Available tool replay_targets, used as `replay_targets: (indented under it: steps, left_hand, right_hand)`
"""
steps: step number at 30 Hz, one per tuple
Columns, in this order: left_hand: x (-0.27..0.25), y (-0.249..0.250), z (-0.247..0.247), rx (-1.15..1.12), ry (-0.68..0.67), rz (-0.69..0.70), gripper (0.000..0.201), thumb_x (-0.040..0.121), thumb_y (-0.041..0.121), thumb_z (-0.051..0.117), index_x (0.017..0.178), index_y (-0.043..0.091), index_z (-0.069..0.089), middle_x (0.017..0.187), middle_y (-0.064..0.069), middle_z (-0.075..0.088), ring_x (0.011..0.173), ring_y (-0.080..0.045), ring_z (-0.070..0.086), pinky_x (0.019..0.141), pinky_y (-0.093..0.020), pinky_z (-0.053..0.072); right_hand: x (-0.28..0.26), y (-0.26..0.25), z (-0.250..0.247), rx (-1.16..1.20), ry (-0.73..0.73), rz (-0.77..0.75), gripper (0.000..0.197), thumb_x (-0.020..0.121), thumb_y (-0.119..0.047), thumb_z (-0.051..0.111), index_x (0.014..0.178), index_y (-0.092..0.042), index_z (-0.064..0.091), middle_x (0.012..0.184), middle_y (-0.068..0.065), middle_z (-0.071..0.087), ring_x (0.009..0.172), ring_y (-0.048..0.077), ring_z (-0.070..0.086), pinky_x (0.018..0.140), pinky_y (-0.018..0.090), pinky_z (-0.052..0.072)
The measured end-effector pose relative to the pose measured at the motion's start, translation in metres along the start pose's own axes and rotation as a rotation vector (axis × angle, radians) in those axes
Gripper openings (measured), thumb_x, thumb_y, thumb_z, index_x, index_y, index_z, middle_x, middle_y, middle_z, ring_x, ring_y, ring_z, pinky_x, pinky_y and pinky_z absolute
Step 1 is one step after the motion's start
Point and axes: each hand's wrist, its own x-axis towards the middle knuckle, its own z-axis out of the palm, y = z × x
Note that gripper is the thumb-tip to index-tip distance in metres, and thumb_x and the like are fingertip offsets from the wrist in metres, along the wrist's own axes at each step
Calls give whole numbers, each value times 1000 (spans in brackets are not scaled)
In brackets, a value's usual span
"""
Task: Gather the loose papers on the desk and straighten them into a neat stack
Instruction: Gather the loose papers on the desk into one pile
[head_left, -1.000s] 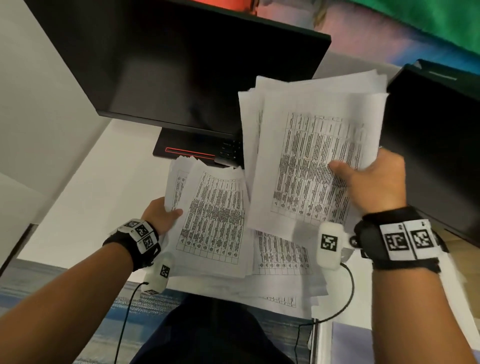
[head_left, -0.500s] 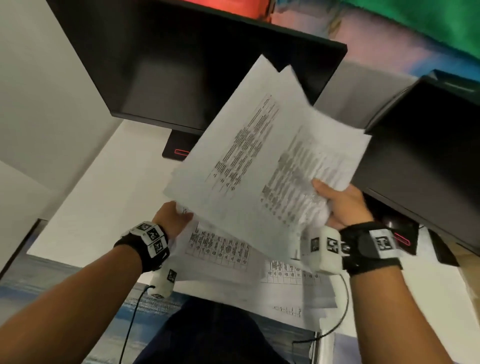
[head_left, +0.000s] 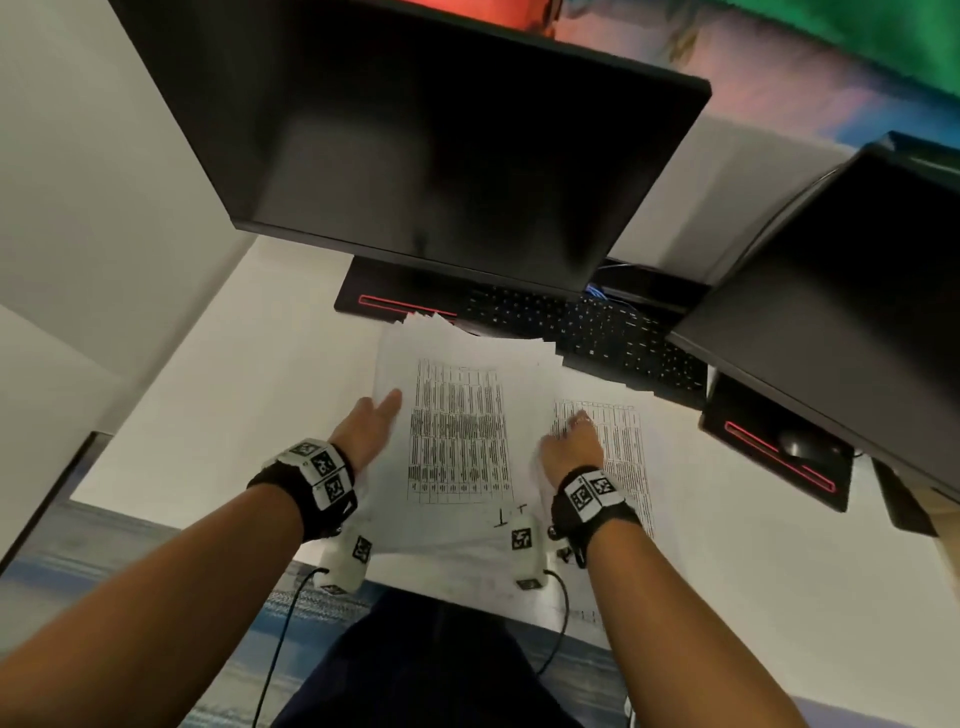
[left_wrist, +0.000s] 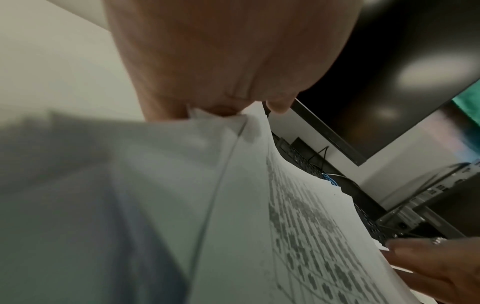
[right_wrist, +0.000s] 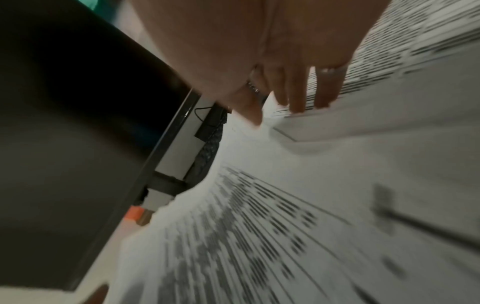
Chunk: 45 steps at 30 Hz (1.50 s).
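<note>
A loose, uneven pile of printed papers lies on the white desk in front of me, its sheets fanned out at the far and right edges. My left hand is at the pile's left edge. In the left wrist view the left hand pinches the sheets' edge between thumb and fingers. My right hand rests on the pile's right half. Its straight fingers press down on the top sheets.
A large dark monitor hangs over the far side of the desk, and a second monitor stands at the right. A black keyboard lies just behind the papers. A mouse sits on the right monitor's base.
My right hand has brought the raised sheaf down onto the pile and now lies flat on it instead of gripping it. My left hand has stayed at the left edge.
</note>
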Motion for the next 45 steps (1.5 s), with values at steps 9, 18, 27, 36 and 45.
replay_targets:
  steps: [9, 18, 27, 36, 45]
  left_hand:
    - [4, -11, 13, 184, 138, 162, 45, 89, 23, 67, 127, 4, 50, 119, -14, 65, 104, -31, 63, 84, -35, 49]
    - [-65, 57, -30, -238, 9, 669, 33, 91, 16, 67, 121, 23, 58, 107, 22, 71, 104, 6, 65, 85, -10, 49]
    - [-69, 68, -22, -283, 44, 737, 76, 76, 20, 82, 137, 8, 37, 129, -2, 56, 117, -4, 60, 91, -21, 54]
    - [-46, 81, -10, -89, 236, 643, 33, 87, 23, 72, 111, 1, 69, 104, -10, 73, 65, 13, 60, 60, -4, 48]
    - [-17, 35, -35, 140, 171, 225, 30, 88, 27, 70, 109, 4, 70, 88, -10, 71, 63, -12, 57, 57, -23, 43]
  right_hand:
    - [-2, 28, -14, 120, 83, 13, 75, 94, -26, 64, 155, -13, 23, 159, 8, 32, 142, 28, 37, 113, 34, 32]
    - [-29, -24, -57, 591, 61, -243, 47, 73, -12, 84, 117, -12, 65, 109, 1, 75, 98, 14, 72, 91, 38, 57]
    - [-62, -45, -78, 708, 128, -566, 58, 66, 2, 87, 118, -14, 65, 111, 6, 72, 102, 19, 71, 86, 36, 60]
    - [10, 52, -77, -222, 262, 165, 123, 58, -66, 81, 154, -16, 21, 159, 14, 28, 142, 35, 33, 114, 51, 33]
    - [18, 90, -71, -270, 273, 278, 111, 64, -50, 86, 147, -8, 26, 143, 19, 45, 129, 39, 46, 101, 51, 47]
